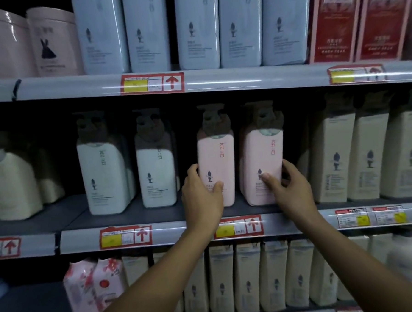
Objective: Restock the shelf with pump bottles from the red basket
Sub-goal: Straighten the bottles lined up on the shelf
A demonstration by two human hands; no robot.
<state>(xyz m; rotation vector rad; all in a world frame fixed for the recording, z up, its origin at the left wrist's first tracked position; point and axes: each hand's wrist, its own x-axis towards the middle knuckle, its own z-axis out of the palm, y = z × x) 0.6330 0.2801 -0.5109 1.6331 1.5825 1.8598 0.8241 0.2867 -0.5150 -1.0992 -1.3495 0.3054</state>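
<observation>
Step in hand, as judged: placement and squaring-up of two pink pump bottles on the middle shelf [155, 213], near its front edge. The red basket is not in view.

The left hand [202, 194] grips the left pink bottle [216, 160] low on its body, fingers round the left side and thumb across the front. The right hand [290, 187] grips the right pink bottle [263, 162] in the same way from its right side, thumb on the front label. Both bottles stand upright on the shelf, just beside one another with a narrow gap between, pump heads in the shadow under the upper shelf.

To the left stand two white pump bottles [103, 175] of the same design; to the right, a row of cream cartons [334, 158].

Next move, as judged: release both bottles once they sit flush with the white row and face forward, then return to the basket for more. Care is needed so the pump heads do not catch the shelf above and the neighbours are not knocked.

Writing: each pink bottle carries two vertical red characters, apparently 苔谷, and a small dark figure logo; the finer label text is too blurred to read. The shelf-edge price tags [152, 83] are red-bordered with a yellow panel and a red upward arrow; figures illegible. The red cartons [336, 22] on the upper shelf bear Chinese characters I cannot make out.
</observation>
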